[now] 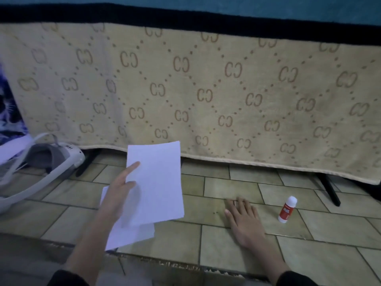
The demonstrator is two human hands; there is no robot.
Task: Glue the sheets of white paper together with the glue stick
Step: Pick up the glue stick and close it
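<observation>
With the left hand (118,195) pinching the top sheet (156,182) over a second sheet (132,234) and the right hand (243,219) flat and empty on the tiled floor (226,254), a careless reach toward three o'clock could topple the upright, capped glue stick (287,209).

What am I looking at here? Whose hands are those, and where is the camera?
The camera sits on a person's head and looks down, so the two hands you see are that person's own. There is only this one picture. The left hand holds sheets of white paper, one on top and another peeking out underneath. The right hand rests flat on the tiled floor, holding nothing. To its right stands a glue stick, red and white, with its cap on. Behind hangs a beige patterned cloth.
</observation>
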